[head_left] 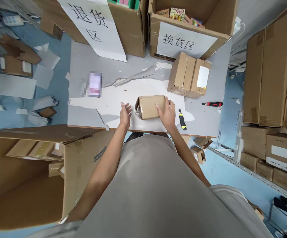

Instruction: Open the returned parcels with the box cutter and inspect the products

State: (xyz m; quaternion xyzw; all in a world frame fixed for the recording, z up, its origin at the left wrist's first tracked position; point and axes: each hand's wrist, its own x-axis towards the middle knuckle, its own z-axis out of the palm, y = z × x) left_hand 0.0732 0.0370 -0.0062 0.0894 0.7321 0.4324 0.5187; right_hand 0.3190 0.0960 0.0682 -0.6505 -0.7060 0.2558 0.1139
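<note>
A small brown cardboard box (150,107) lies on the worktable (84,117) in front of me, its left end looking open or torn. My right hand (167,114) grips that box at its right end, thumb on top and fingers over the far right edge. To the left of the box, my left hand (125,115) is held apart from it, fingers spread and nothing in them. A yellow and black utility knife (182,119) rests just right of my right hand. Farther right lies a red and black utility knife (212,104).
Two closed cardboard boxes (183,74) stand at the table's back right. Behind are large labelled cartons, the right one (153,36) holding small packs. A phone-like screen (95,85) lies back left. A big open carton (76,175) stands at lower left; stacked boxes (272,76) fill the right.
</note>
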